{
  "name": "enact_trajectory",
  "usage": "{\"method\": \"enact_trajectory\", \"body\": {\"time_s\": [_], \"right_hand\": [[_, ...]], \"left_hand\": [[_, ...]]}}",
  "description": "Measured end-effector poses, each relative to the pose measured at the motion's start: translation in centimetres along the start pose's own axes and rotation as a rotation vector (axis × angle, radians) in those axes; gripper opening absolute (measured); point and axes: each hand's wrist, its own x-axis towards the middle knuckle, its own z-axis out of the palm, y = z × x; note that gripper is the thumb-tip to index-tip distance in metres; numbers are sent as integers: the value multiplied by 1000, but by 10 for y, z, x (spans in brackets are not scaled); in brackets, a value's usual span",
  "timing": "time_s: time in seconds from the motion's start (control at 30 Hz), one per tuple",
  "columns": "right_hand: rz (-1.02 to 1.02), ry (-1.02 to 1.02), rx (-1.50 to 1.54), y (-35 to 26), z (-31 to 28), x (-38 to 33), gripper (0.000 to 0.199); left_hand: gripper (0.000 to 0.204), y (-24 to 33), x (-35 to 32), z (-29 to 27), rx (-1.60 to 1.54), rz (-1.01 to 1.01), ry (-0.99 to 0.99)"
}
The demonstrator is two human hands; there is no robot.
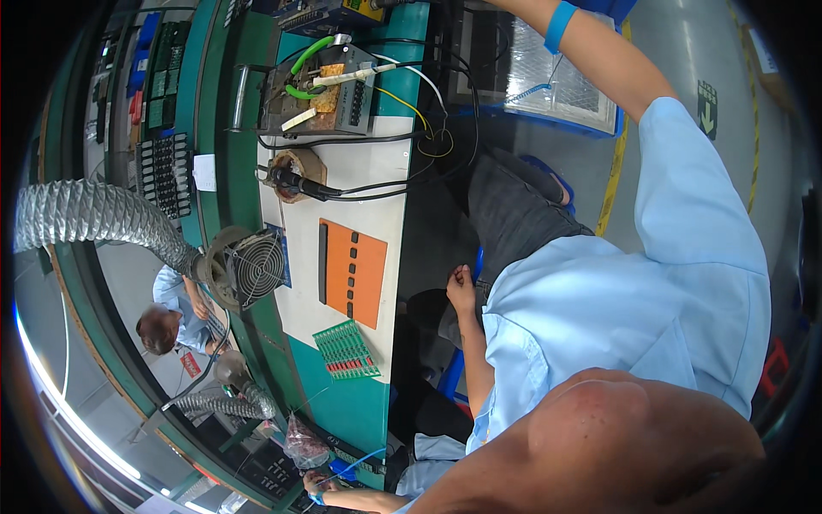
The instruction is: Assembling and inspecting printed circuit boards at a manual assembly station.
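My left hand (461, 289) rests by my lap at the table's edge, its fingers curled in with nothing visible in them. My right forearm (591, 43), with a blue wrist strap (559, 26), reaches out past the top edge, so that hand is hidden. Apart from my hands, an orange mat (370, 278) on the white tabletop bears a row of small black parts (352, 268) and a black strip (323, 261). Below it lies a green circuit board panel (347, 351) with red parts along one end. A black-handled soldering iron (300, 182) sits in a round brown holder (291, 161).
A metal control box (351, 120) with green tubes and loose cables stands at the top. A fan (259, 270) joins a silver duct (103, 218). Blue trays (610, 120) stand upper right. A co-worker's hand (315, 484) is near a plastic bag (304, 444); another person (175, 313) sits far left.
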Motion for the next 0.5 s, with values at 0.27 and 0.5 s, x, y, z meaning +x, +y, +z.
{"method": "enact_trajectory", "body": {"time_s": [0.27,0.5], "right_hand": [[21,13,16,2,2,0,25],[68,11,28,-1,-3,1,25]], "left_hand": [[34,4,1,0,-8,-10,-12],[38,6,2,3,-41,-10,-10]]}}
